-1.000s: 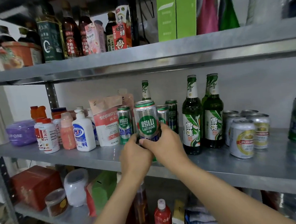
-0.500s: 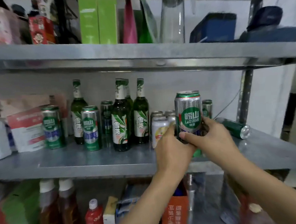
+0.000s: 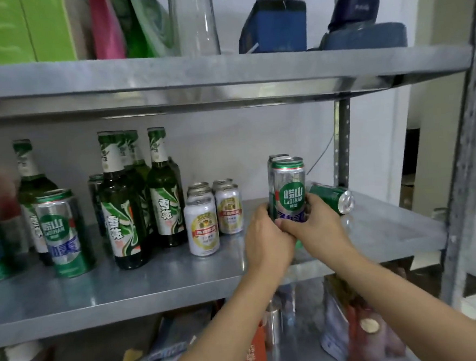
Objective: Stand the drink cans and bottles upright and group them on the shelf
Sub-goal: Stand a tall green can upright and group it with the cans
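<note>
Your left hand [image 3: 266,243] and right hand [image 3: 319,228] meet at the front of the middle shelf [image 3: 153,282]. Each grip is wrapped round the lower half of a tall silver-and-green can [image 3: 289,188]. The can is upright, to the right of the short white cans [image 3: 202,228]. Your fingers hide its base, so it is unclear whether it touches the shelf.

To do this well, set it down flat, close against the rear can [image 3: 277,157] just behind it. Loosen your grip only once it sits steady. Just beyond your right hand a green can [image 3: 331,200] lies on its side, near enough to be knocked and roll. Further left stand the green bottles [image 3: 122,216].

The rear can shows only its top, and the far left edge is blurred.
</note>
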`<action>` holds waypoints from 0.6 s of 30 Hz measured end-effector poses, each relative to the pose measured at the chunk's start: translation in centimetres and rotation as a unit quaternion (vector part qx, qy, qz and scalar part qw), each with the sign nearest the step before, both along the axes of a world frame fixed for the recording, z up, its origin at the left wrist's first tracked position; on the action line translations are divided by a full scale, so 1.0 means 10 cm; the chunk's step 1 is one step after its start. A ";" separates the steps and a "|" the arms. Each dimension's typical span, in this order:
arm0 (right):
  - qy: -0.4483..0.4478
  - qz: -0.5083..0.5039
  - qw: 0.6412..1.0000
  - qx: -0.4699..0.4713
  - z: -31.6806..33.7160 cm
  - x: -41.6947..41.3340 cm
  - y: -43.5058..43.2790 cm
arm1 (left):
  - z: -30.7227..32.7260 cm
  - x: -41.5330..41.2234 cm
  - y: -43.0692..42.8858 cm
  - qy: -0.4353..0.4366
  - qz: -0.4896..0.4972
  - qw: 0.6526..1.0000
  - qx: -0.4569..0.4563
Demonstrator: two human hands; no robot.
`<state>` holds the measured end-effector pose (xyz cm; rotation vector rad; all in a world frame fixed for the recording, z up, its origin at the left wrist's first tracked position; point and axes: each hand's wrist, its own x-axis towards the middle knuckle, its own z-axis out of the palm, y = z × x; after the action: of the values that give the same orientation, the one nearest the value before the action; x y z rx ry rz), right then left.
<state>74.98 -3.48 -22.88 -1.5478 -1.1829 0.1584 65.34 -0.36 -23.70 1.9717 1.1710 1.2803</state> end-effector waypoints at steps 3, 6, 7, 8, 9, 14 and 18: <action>-0.015 0.011 1.000 -0.004 -0.01 -0.02 0.21 | -0.03 -0.06 0.22 0.017 -0.033 0.999 -0.006; -0.007 0.023 1.000 -0.008 -0.06 -0.03 0.41 | -0.05 -0.14 0.41 0.029 -0.058 0.998 -0.010; -0.004 0.026 1.000 -0.011 -0.07 -0.03 0.47 | -0.06 -0.16 0.47 0.022 -0.066 0.997 -0.014; 0.002 0.027 1.000 -0.015 -0.08 -0.03 0.54 | -0.08 -0.17 0.53 0.011 -0.076 0.997 -0.020; 0.004 0.028 0.999 -0.016 -0.07 -0.04 0.60 | -0.09 -0.19 0.58 0.003 -0.085 0.996 -0.023; 0.024 0.052 0.998 -0.016 -0.07 -0.03 0.86 | -0.23 -0.22 0.72 -0.003 -0.107 0.994 -0.033; 0.022 0.049 0.998 -0.012 -0.07 -0.02 1.08 | -0.35 -0.14 0.89 -0.016 -0.133 0.988 -0.073</action>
<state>74.82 7.29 -23.57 -1.5008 -1.2266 0.2706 63.92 8.53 -27.17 1.9171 0.9209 1.0546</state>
